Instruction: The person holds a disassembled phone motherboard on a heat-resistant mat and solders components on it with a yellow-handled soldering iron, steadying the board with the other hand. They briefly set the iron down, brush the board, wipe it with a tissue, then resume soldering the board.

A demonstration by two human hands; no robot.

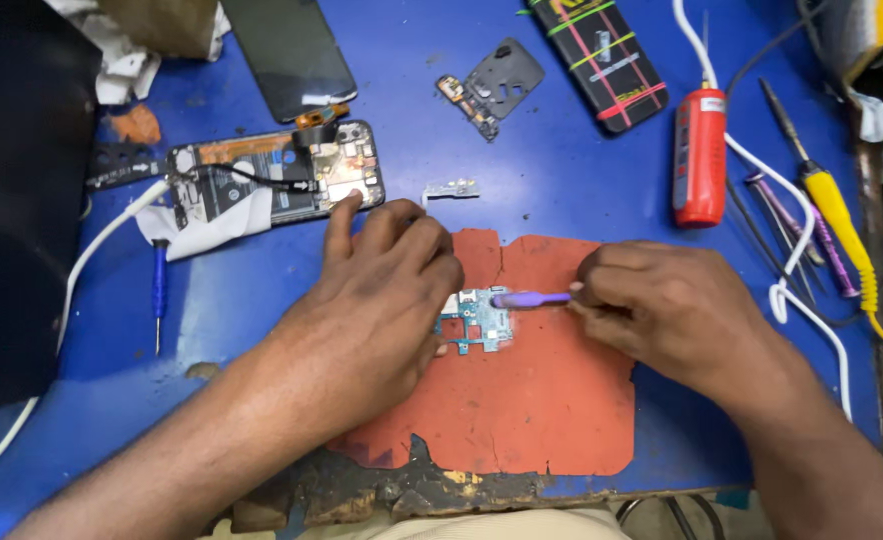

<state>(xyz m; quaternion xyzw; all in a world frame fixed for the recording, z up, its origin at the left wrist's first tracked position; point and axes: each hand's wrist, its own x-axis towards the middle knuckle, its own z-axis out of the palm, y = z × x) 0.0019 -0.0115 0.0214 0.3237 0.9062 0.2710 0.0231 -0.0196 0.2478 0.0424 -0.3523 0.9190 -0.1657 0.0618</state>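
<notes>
A small teal circuit board (477, 322) lies near the middle of a worn orange-red mat (542, 400) on the blue surface (562, 170). The left hand (382, 300) rests over the board's left edge, fingers curled down and pressing it against the mat, while its forefinger stretches up toward the opened phone (277, 180) lying beyond the mat. The right hand (652, 310) is closed around a thin purple tool (530, 298), gripped between thumb and fingertips, and the tool's tip touches the upper right part of the board.

The opened phone shows its insides, with a black cable across it and a white cloth (207, 225) tucked under its lower edge. Just left of the cloth lies a small blue screwdriver (160, 290) (blade pointing toward the near edge). A little metal bracket (452, 188) sits between the phone and the mat. Farther back lie a dark screen panel (292, 50), a black cover plate (502, 80) and a dark phone back with red and green stripes (602, 55). To the right stands a red cylinder-shaped tool (700, 155) with a white cable (802, 260), next to a yellow-handled screwdriver (832, 215) and some purple ones.
</notes>
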